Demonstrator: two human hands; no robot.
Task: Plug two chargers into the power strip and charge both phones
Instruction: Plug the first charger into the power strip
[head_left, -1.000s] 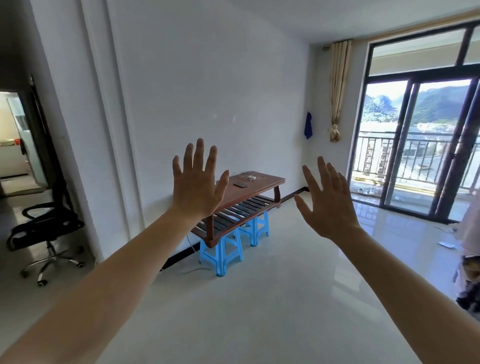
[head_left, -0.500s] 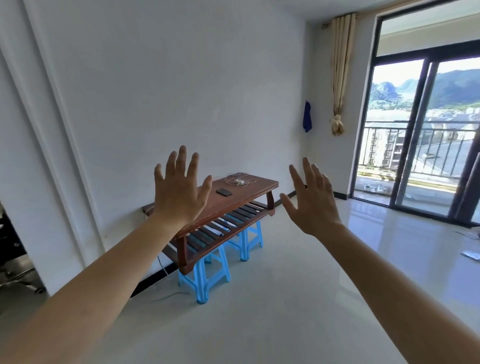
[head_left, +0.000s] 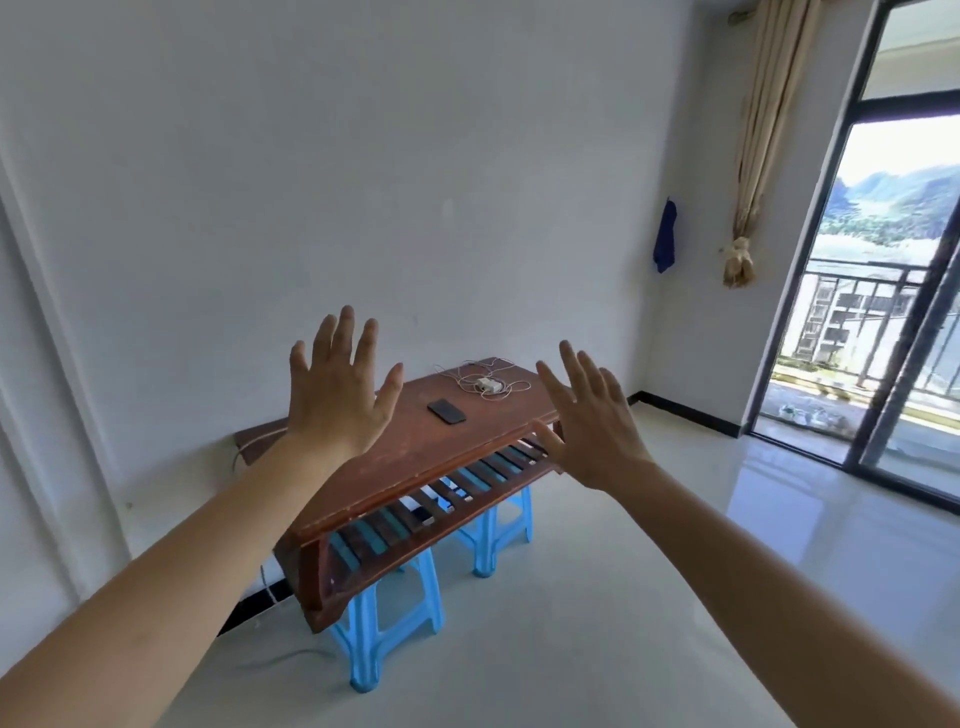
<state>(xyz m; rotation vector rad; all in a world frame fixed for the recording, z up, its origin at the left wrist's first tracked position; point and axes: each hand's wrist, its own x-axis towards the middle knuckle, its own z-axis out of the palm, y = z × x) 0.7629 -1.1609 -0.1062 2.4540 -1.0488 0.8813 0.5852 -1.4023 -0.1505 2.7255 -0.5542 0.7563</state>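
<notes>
A dark phone (head_left: 447, 411) lies flat near the middle of the brown wooden table (head_left: 405, 457), its long axis running diagonally from the wall side toward the table's front edge; no brand or writing can be read on it. Just beyond it, toward the far end of the tabletop, sit the white chargers (head_left: 489, 385) in a loose tangle of thin white cables (head_left: 470, 376); any lettering on them is too small to read. Only one phone can be made out on the top. The table is long and narrow, its length running along the white wall (head_left: 363, 182), with a slatted lower shelf (head_left: 441, 499), and it rests on two blue plastic stools (head_left: 382, 623). A white cord (head_left: 267, 587) hangs down at the near end beside the wall.

Both arms reach forward in the air in front of the table. The left hand (head_left: 335, 402) is raised with its back to the camera, fingers spread wide, holding nothing. The right hand (head_left: 592, 423) is likewise up and splayed, empty.

Farther right, a blue cloth (head_left: 665, 236) hangs on the wall, a beige curtain (head_left: 750, 140) is tied beside a glass balcony door (head_left: 883, 312)
</notes>
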